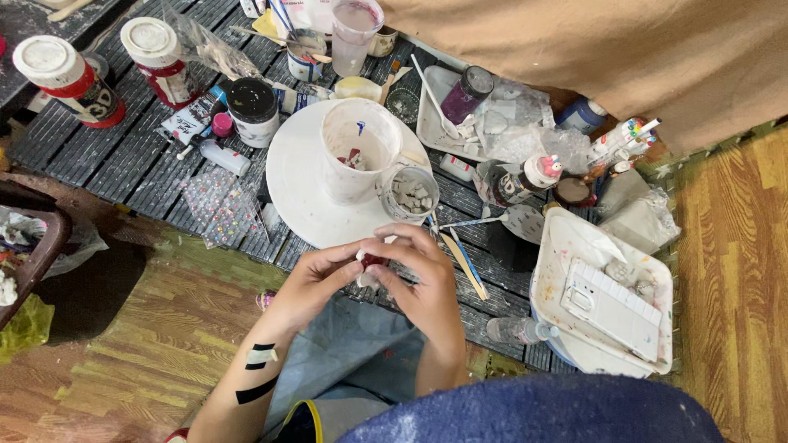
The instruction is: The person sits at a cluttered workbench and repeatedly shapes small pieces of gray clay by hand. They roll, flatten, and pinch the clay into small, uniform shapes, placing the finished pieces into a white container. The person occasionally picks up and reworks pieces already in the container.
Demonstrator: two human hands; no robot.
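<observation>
My left hand (316, 279) and my right hand (423, 283) meet in front of me, both pinching a small white and dark red piece (373, 261). Fingers cover most of the piece. Just beyond my hands lies a round white plate (291, 176) bearing a paint-stained white cup (359, 160). Against the cup stands a small tin (410, 197) with several pale lumps in it. My left forearm has black and white tape strips (261, 357).
The low dark slatted table (123, 160) holds paint jars (66, 78), a black-lidded jar (253, 111), a clear cup (355, 33), sticks (464, 267) and a white tub (603, 303) at right. Tan cloth (616, 49) hangs at the back. A bin (33, 246) sits at left.
</observation>
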